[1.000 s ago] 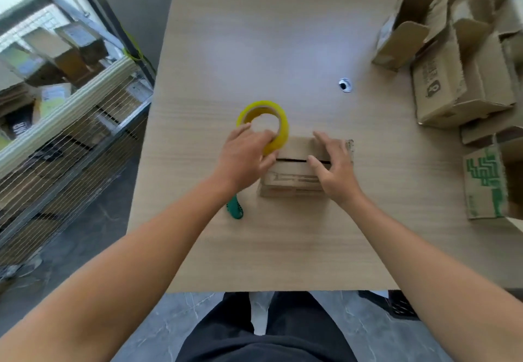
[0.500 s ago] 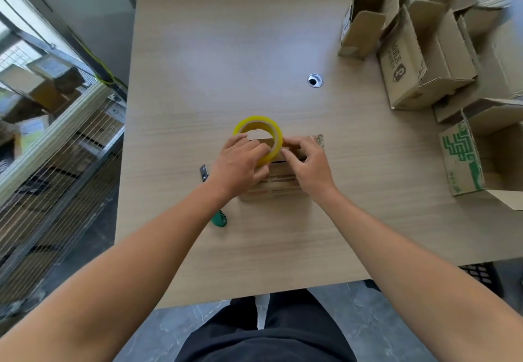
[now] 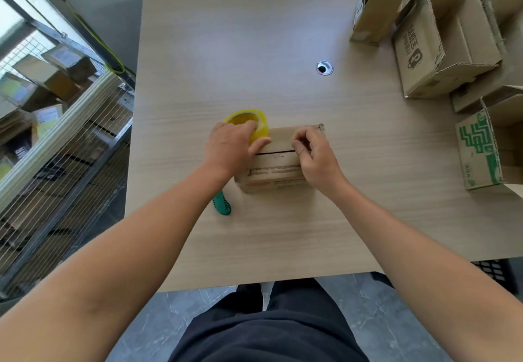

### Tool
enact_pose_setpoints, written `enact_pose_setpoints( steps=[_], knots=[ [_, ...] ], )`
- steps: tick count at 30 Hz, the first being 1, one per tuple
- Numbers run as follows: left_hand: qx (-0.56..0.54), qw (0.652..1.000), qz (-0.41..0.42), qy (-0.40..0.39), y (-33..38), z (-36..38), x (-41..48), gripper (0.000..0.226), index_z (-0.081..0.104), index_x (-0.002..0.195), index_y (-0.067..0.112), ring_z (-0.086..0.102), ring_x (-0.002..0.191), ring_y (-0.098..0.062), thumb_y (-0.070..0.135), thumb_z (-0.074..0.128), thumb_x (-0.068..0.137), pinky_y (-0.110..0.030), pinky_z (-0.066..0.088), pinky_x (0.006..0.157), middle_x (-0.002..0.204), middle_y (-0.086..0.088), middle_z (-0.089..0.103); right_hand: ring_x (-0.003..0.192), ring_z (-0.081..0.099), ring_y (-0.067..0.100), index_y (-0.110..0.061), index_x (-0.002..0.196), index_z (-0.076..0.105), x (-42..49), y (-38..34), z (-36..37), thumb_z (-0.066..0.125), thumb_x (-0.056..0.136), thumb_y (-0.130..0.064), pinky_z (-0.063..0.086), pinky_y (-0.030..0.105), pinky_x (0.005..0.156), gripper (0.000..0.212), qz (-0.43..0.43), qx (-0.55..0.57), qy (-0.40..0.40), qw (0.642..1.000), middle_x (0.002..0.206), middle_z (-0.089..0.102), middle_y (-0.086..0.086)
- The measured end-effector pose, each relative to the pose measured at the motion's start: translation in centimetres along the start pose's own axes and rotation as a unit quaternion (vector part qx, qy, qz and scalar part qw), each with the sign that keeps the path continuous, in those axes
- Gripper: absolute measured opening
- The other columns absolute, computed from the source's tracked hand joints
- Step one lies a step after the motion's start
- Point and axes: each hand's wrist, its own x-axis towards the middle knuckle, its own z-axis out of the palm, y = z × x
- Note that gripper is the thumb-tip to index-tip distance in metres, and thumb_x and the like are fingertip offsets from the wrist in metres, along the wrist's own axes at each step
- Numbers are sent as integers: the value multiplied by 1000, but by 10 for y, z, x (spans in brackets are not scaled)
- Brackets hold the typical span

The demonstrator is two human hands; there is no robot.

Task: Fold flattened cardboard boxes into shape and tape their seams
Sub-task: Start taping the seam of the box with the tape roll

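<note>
- The box (image 3: 276, 173) sits folded into shape on the counter (image 3: 254, 50), just before the person, closed flaps upward; the seam (image 3: 276, 152) between them shows as a dark open line, so taping looks barely begun
- The left hand (image 3: 229, 146) grips the yellow tape roll (image 3: 250, 124) at the box's left end, fingers (image 3: 240, 129) curled over its rim and thumb against the flap; held low there, the roll can feed a strip straight along the seam
- The right hand (image 3: 314, 155) is at the seam's right end, thumb and forefinger pinched together and the other fingers curled; they most likely pinch the tape end, though the clear strip does not show
- With one hand at each end, the strip would be taut and lined up over the gap before pressing down; slack or skew would leave wrinkles or miss a flap
- A green-handled cutter (image 3: 222, 206) lies near the left wrist, handy for severing the strip
- Other boxes (image 3: 441, 50), open-topped, crowd the counter's far right, well apart from the work
</note>
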Motion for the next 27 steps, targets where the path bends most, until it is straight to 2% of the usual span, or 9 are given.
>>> enact_pose_setpoints(
  steps=[3,6,8,10,13,15,19,24,27],
  knots=[
    [35,997,44,45,1,7,-1,53,65,92,17,63,74,-31,68,50,90,-40,40,81,78,-4,68,79,43,12,-20,88,50,-11,-2,-10,49,100,-6,37,30,76,18,104,65,-10,992,84,47,-6],
    [54,990,64,115,2,19,-13,51,68,99,15,62,76,-31,64,60,89,-41,42,93,81,-3,67,83,48,12,-17,84,51,-12,-8,-9,47,93,-18,39,27,77,10,165,90,28,982,87,54,-1],
    [57,986,41,150,3,24,-18,51,68,104,16,63,79,-30,65,61,89,-43,40,103,83,-1,68,75,50,5,-15,85,51,-10,-13,-6,47,91,-19,40,18,70,8,185,106,50,976,84,57,-2],
    [46,981,40,183,3,28,-20,52,67,104,16,63,81,-29,66,63,89,-46,41,106,84,0,68,63,45,0,-17,86,47,-9,-13,-6,50,95,-14,37,16,60,9,195,90,59,975,78,52,-7],
    [55,973,70,211,3,31,-18,53,67,96,15,63,80,-28,67,61,89,-46,43,104,80,0,66,67,45,8,-19,88,42,-8,-6,-24,47,96,-13,39,26,61,11,246,51,124,960,79,49,-1],
    [58,971,73,221,-2,29,-17,55,65,92,15,61,78,-29,69,61,88,-45,44,99,77,-1,64,69,46,18,-19,88,40,-11,1,-40,42,94,-9,39,34,61,12,298,90,183,933,80,49,6],
    [70,966,77,236,-11,28,-20,54,65,90,15,60,77,-30,69,58,90,-41,41,86,77,-1,63,56,44,11,-17,89,41,-27,6,-46,37,94,-2,34,24,45,16,362,194,161,898,76,47,3],
    [92,957,78,264,1,30,-17,42,68,86,18,61,74,-28,59,60,94,-38,39,86,77,2,66,55,47,9,-15,87,45,-44,6,-41,56,102,-14,41,22,51,19,362,305,190,860,64,52,-1],
    [80,948,117,285,2,32,-14,42,63,73,16,56,68,-29,53,67,92,-39,44,86,70,-1,61,56,48,11,-14,83,46,-57,6,-42,57,102,-9,41,23,52,23,367,338,206,842,65,51,4]
  ],
)
